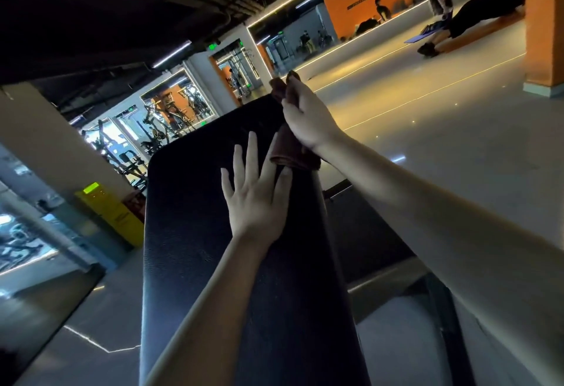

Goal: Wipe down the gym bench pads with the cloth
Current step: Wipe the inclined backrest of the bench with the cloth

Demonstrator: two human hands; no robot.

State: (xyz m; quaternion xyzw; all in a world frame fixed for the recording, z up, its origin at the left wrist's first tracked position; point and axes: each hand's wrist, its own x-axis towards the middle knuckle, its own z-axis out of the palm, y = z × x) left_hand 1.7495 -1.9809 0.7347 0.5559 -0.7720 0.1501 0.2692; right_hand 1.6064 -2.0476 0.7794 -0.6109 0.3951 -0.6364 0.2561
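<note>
A long black padded gym bench pad point(195, 233) runs from the bottom of the view up toward the middle. My left hand point(254, 199) lies flat on the pad with its fingers spread and straight. A dark brown cloth point(288, 154) hangs along the pad's right edge near its far end. My right hand point(305, 114) grips the cloth's upper part between curled fingers and thumb, with a bit of cloth sticking out above the fingers. The cloth's lower fold ends just beyond my left fingertips.
The bench's dark frame point(366, 233) shows to the right of the pad. A yellow floor sign point(113, 208) and exercise machines point(158, 132) stand at left. Open grey floor point(442, 117) lies to the right, an orange pillar point(546, 19) far right, a person point(476, 19) on a mat beyond.
</note>
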